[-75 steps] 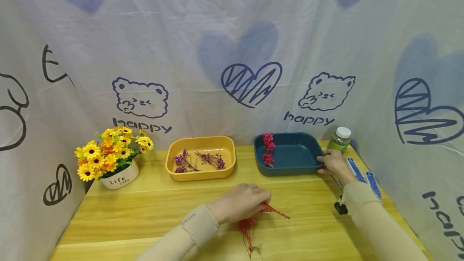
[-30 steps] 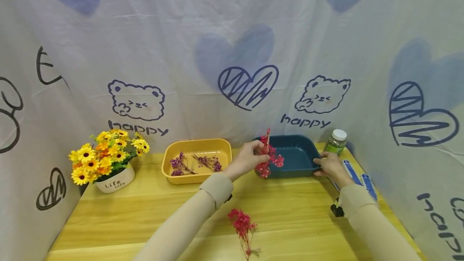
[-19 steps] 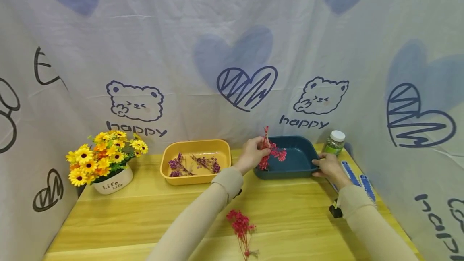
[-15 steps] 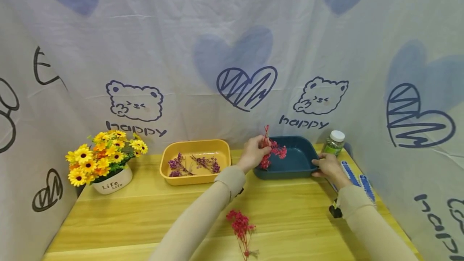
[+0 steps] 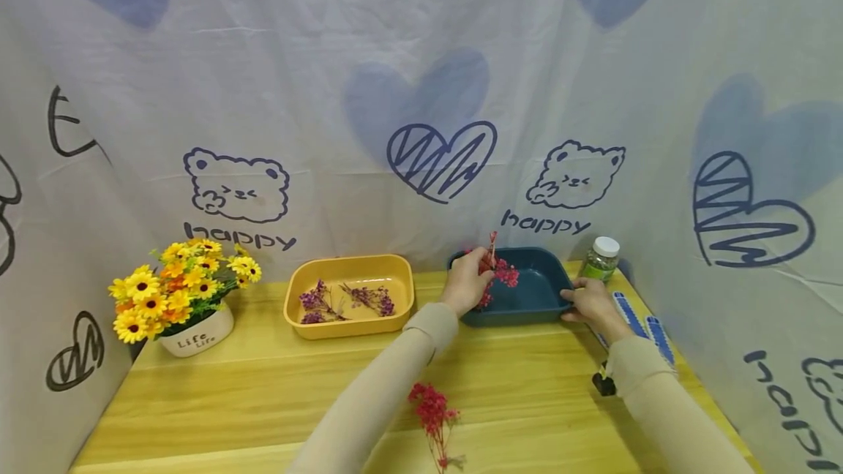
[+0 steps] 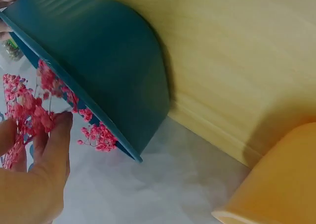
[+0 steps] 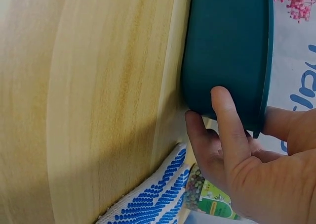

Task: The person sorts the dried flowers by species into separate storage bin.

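Note:
My left hand [image 5: 465,284] pinches a sprig of pinkish-red dried flowers [image 5: 506,273] over the left end of the dark teal tray [image 5: 520,314], its stems pointing up. In the left wrist view, thumb and fingers close around the held sprig [image 6: 24,108], while more pink blossoms [image 6: 101,137] show at the tray's rim. The tray's right end is gripped by my right hand [image 5: 593,306], with the thumb at the rim and fingers [image 7: 227,120] against the outer wall. Another pinkish-red sprig [image 5: 431,409] lies on the table in front.
Left of the teal tray stands a yellow tray [image 5: 349,328] with purple dried sprigs [image 5: 370,298]. A pot of yellow flowers [image 5: 197,339] is at far left. Beyond my right hand are a white-lidded jar [image 5: 601,260] and a blue-and-white glove [image 7: 158,194]. A patterned curtain backs the table.
My left hand has lifted a sprig off the table and carried it up to the teal tray's left end, lately shifting slightly over it. My right hand has stayed on the tray's right end.

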### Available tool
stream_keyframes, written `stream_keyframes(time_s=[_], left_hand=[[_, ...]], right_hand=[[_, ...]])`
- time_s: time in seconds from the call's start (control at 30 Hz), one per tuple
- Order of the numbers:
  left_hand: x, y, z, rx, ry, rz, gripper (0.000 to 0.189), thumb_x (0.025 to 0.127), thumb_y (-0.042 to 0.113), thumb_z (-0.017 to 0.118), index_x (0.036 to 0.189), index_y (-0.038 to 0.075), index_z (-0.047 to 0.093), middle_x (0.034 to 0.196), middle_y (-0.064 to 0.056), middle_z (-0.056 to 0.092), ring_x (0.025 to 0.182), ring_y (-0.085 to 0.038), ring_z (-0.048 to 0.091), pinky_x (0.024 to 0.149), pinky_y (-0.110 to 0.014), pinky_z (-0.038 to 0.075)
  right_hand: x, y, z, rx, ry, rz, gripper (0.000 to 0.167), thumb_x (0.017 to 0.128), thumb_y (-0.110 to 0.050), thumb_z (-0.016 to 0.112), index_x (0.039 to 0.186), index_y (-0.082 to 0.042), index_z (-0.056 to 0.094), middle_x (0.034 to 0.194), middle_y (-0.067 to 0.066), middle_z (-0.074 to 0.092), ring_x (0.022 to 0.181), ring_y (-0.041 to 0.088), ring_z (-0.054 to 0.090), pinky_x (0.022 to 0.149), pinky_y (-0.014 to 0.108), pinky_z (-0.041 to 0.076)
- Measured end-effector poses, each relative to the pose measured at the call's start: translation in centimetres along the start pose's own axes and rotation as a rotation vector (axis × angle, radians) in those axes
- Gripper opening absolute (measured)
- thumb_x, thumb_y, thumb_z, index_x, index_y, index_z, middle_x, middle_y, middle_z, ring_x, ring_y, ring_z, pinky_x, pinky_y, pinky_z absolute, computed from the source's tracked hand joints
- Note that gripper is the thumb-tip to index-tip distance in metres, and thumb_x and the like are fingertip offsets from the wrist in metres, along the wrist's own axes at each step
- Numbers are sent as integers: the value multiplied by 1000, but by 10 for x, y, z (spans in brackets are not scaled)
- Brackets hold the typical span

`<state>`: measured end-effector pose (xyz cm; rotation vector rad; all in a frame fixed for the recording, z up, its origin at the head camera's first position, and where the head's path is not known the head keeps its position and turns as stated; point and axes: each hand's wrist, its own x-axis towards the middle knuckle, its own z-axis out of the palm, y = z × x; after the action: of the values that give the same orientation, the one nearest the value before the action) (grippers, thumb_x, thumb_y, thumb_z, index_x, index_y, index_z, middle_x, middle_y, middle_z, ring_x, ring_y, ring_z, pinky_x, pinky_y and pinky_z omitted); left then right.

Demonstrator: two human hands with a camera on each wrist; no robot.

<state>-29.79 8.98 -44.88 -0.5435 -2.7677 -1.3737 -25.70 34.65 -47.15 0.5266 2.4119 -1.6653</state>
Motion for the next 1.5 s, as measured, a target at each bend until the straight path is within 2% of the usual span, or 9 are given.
stream_keyframes(time_s=[0.3, 0.47, 0.6, 0.7, 0.8, 0.97, 1.17, 1.33, 1.5], left_hand=[[0, 1, 5, 73, -72, -83, 12, 99, 17, 75, 108, 12, 69, 92, -3, 70, 78, -15, 63, 70, -28, 55], [-2, -5, 10, 49, -95, -89, 16, 100, 16, 74, 113, 13, 66, 93, -4, 68, 76, -14, 62, 69, -27, 54], [-3, -8, 12, -5, -118, -72, 27, 102, 15, 70, 127, 12, 60, 100, -7, 70, 76, -16, 64, 71, -29, 56], [-3, -10, 12, -32, -134, -50, 33, 105, 17, 67, 136, 11, 56, 109, -11, 72, 85, -21, 67, 81, -34, 58], [-3, -12, 13, -42, -131, -28, 33, 106, 18, 65, 137, 10, 55, 117, -13, 73, 101, -24, 70, 92, -37, 59], [0, -13, 12, -87, -90, 16, 30, 106, 15, 65, 133, 7, 59, 123, -15, 73, 113, -28, 71, 98, -39, 60], [-2, -12, 1, -112, -78, 12, 29, 109, 18, 59, 136, 7, 59, 126, -14, 70, 117, -28, 69, 100, -38, 60], [-9, -15, -12, -115, -78, 12, 23, 110, 18, 58, 132, 10, 60, 124, -12, 70, 114, -26, 69, 99, -38, 59], [-20, -19, -27, -98, -81, 38, 21, 107, 13, 60, 126, 5, 64, 119, -11, 72, 105, -25, 68, 97, -40, 59]], right_hand=[[2, 0, 1, 0, 3, 4, 40, 109, -6, 51, 141, 16, 40, 113, 24, 55, 61, 9, 66, 63, 28, 64], [3, 3, 0, 6, 3, 6, 40, 109, -6, 51, 141, 16, 41, 111, 23, 56, 62, 9, 66, 63, 28, 65], [3, 4, 0, 3, 2, 1, 41, 109, -7, 51, 141, 16, 40, 111, 22, 56, 62, 8, 67, 64, 29, 65], [3, 4, 0, -1, 0, 0, 41, 109, -7, 51, 142, 16, 39, 111, 24, 56, 62, 8, 67, 65, 29, 65], [4, 4, 0, 4, 0, 7, 41, 109, -7, 52, 142, 15, 39, 112, 24, 57, 62, 8, 67, 65, 29, 65], [4, 6, -1, 17, -5, 4, 42, 109, -7, 52, 142, 16, 39, 107, 21, 61, 63, 8, 67, 64, 29, 65], [4, 5, -2, 12, -8, 3, 40, 109, -6, 51, 140, 15, 41, 100, 16, 60, 62, 9, 67, 63, 28, 65], [3, 5, -1, 3, -6, 4, 40, 109, -7, 51, 141, 15, 40, 105, 20, 58, 62, 10, 67, 63, 28, 64], [4, 5, 0, -10, 11, 4, 42, 109, -8, 52, 143, 14, 40, 112, 25, 56, 62, 9, 68, 64, 28, 65]])
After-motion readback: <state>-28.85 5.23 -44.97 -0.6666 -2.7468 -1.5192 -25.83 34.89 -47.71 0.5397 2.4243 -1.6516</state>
